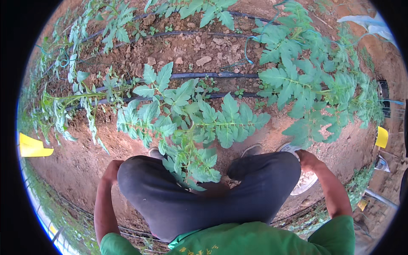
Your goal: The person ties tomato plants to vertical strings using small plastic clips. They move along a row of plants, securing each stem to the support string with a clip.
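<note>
My left hand [112,171] is beside the outer side of my left knee, its fingers mostly hidden. At the outer side of the other knee is my right hand [307,160], close to the rim of a pale round container [305,183] on the soil; its fingertips are partly hidden, so its hold is unclear. Between my bent knees a leafy tomato plant [191,127] leans towards me, its top over my lap. Neither hand touches its leaves. Another tomato plant [299,79] spreads at the upper right.
Black drip lines [220,75] cross the cloddy soil [204,47] ahead. Wilted-looking plants [79,98] droop at the left. Blue-green twine [247,52] hangs by the right-hand plants. Yellow cards [34,146] stand at both sides. A low green strip runs behind me.
</note>
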